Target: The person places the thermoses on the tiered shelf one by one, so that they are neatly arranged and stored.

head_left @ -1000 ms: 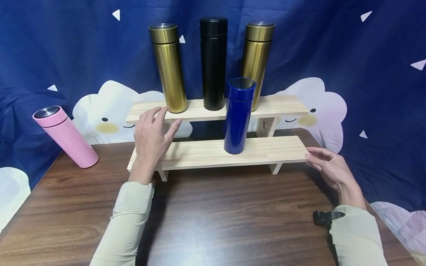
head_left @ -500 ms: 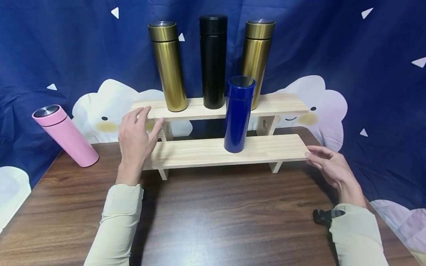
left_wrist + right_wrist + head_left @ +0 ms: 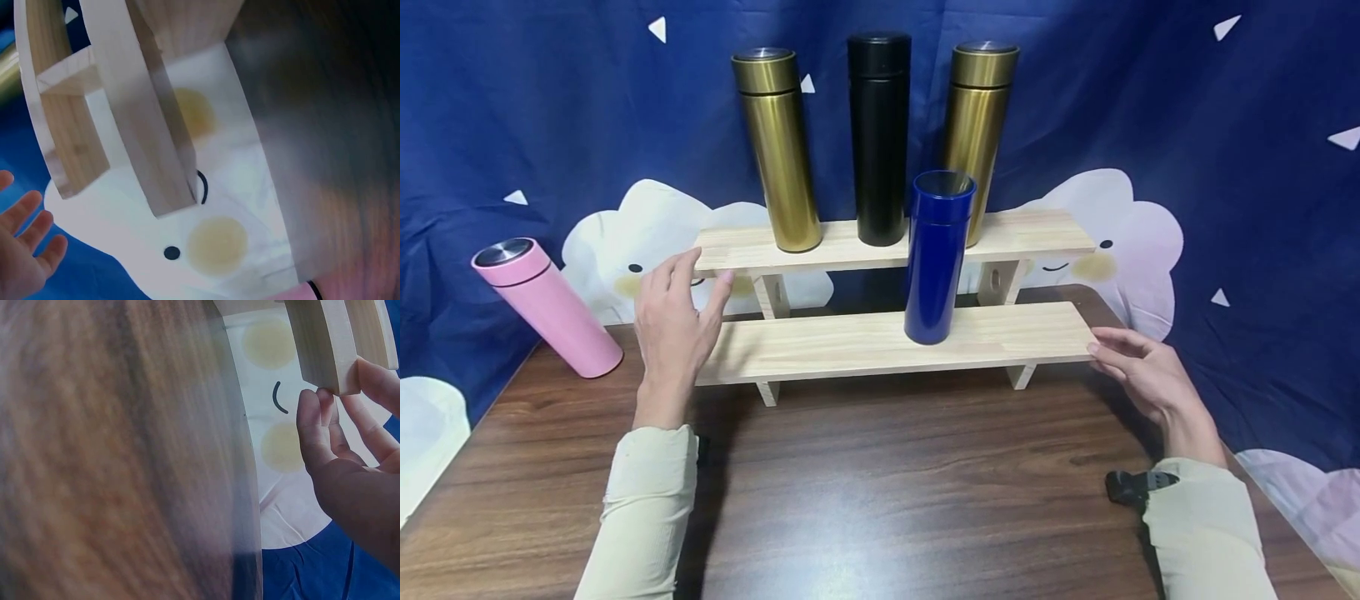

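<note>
My left hand (image 3: 673,321) hovers over the left end of the lower board of a two-tier wooden shelf (image 3: 820,346), fingers spread and holding nothing. In the left wrist view its fingers (image 3: 39,225) show apart from the boards. My right hand (image 3: 1153,383) holds the right end of the lower board, thumb and fingertips at its edge, as the right wrist view shows on the board end (image 3: 340,356). A blue bottle (image 3: 936,267) stands on the lower board. On the upper tier stand a gold bottle (image 3: 782,167), a black bottle (image 3: 880,150) and another gold bottle (image 3: 981,125).
A pink bottle (image 3: 553,312) with a steel-topped lid stands on the brown wooden table (image 3: 865,483), left of the shelf. Behind the table hangs a dark blue curtain (image 3: 1112,92) with white clouds and triangles.
My left hand has moved left, from near the left gold bottle's base to the shelf's left end. The right hand stays at the right end, and the bottles keep their places.
</note>
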{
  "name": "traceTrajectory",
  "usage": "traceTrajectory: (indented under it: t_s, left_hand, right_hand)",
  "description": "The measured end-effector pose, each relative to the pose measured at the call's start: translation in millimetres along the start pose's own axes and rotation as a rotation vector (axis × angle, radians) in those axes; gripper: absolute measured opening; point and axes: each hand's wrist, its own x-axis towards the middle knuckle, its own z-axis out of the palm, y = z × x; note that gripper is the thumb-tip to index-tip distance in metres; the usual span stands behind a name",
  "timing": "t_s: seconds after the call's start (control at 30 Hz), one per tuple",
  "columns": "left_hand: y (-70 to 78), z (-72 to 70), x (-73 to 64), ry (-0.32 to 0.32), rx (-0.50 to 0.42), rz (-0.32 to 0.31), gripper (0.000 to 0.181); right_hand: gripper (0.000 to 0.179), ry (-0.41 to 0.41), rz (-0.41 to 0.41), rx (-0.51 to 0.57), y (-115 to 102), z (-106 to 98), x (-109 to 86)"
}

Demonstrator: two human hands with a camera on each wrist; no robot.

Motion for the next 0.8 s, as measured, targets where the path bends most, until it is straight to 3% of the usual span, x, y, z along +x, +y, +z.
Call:
traceTrajectory:
  t_s: [0.3, 0.63, 0.8]
  left_hand:
    - [-14.8, -11.4, -5.8, 0.065, 0.006, -0.060, 0.054]
    - [-33.2, -18.4, -13.4, 0.136, 0.030, -0.056, 0.054]
    - [-42.1, -21.9, -16.2, 0.175, 0.055, -0.092, 0.058]
  right_hand:
    - [0.024, 0.001, 0.006, 0.011, 0, 0, 0.2]
    - [0.027, -0.006, 0.008, 0.026, 0, -1, 1.5]
    - [0.025, 0.001, 0.004, 0.012, 0, -1, 0.9]
